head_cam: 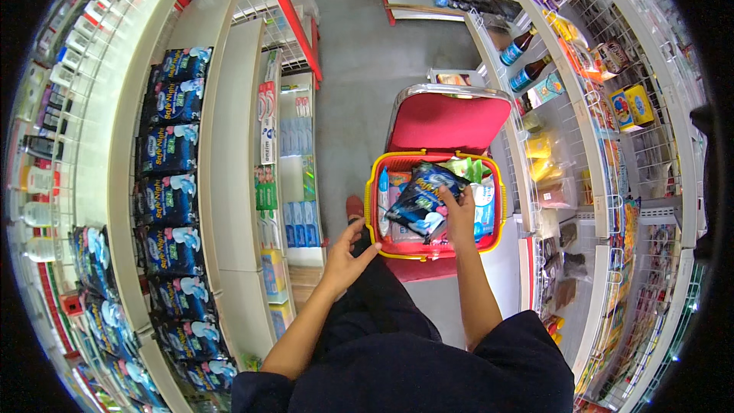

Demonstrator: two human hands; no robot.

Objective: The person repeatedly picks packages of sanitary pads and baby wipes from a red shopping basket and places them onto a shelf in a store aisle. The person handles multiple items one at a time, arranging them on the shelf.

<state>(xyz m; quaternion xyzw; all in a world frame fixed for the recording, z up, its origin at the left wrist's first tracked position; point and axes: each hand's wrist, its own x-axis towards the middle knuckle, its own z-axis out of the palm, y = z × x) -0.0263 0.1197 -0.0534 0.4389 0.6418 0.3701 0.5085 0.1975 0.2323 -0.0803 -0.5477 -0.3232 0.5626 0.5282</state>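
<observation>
A red plastic shopping basket (434, 253) with a yellow rim stands on a red padded chair (448, 120). My right hand (460, 215) grips a dark blue Safe Night pad pack (421, 198) over the basket's contents. Under and around it lie a white and blue pack (485, 212), a green pack (467, 168) and a slim blue pack (383, 198). Beside the basket's left rim is my left hand (350, 255), holding nothing, fingers apart; whether a fingertip touches the rim cannot be told.
A shelf at left holds a row of similar pad packs (169, 198). Toothpaste boxes (267, 120) and blue boxes (300, 223) fill the lower shelves near it. Bottles (519, 49) and bagged goods (539, 158) line the right shelves. Grey floor (355, 69) runs between.
</observation>
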